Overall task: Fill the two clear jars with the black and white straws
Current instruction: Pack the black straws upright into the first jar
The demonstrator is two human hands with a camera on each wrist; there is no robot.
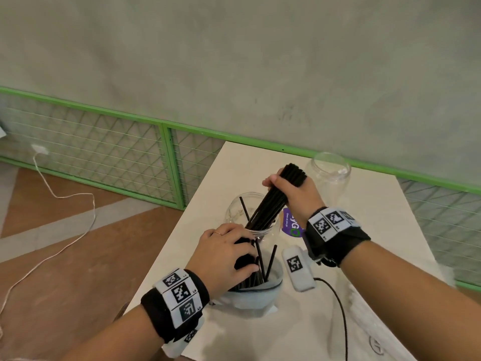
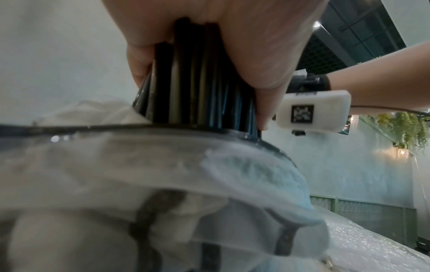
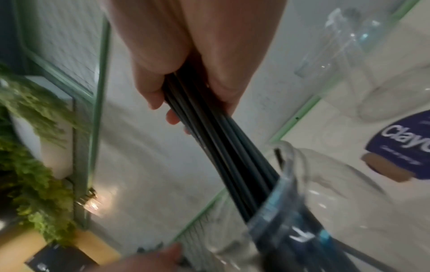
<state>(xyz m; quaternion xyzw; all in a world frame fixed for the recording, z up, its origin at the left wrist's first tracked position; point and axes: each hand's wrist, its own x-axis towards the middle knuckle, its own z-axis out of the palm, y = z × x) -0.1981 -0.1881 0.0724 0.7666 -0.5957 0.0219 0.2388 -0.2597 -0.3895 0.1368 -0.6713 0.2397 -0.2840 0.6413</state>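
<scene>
My right hand [image 1: 285, 185] grips a bundle of black straws [image 1: 270, 204] and holds it slanted, with its lower ends inside the near clear jar [image 1: 235, 212]. The right wrist view shows those black straws [image 3: 216, 132] entering the jar's mouth [image 3: 288, 185]. One loose straw leans in that jar. My left hand [image 1: 240, 254] holds a second bunch of black straws [image 2: 197, 82] that stands in a white plastic bag [image 1: 256, 295]. The far clear jar [image 1: 328, 173] stands empty behind my right hand. No white straws are in view.
A white tagged block [image 1: 298, 268] with a black cable [image 1: 341, 308] lies right of the bag. A purple label [image 1: 292, 225] sits beside the near jar. The table's left edge [image 1: 182, 238] drops to the floor; a green mesh fence [image 1: 166, 152] runs behind.
</scene>
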